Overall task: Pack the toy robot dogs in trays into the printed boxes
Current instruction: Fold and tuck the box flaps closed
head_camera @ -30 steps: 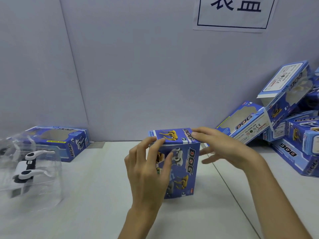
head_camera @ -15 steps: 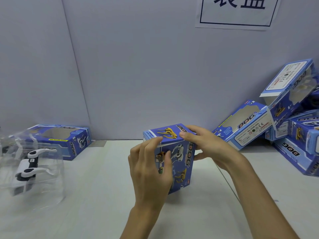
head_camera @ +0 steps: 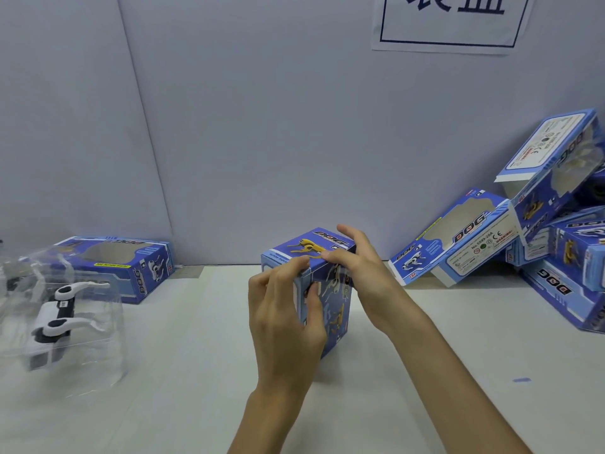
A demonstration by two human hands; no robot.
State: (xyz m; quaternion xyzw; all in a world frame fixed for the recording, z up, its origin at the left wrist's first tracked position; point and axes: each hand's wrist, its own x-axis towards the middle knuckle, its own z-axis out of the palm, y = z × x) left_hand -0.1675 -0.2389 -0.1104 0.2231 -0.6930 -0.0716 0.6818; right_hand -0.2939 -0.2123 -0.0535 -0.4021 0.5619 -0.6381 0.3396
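Upright printed box [head_camera: 330, 290] held between left hand [head_camera: 284, 319] and right hand [head_camera: 363, 273], fingers curled on its top edge

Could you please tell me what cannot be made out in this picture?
Head view:
Contents of the box: hidden by its card walls, the left hand and right hand.
Sign: cut off by the top edge.
Box pile: cut off by the right edge.
Tray: cut off by the left edge.
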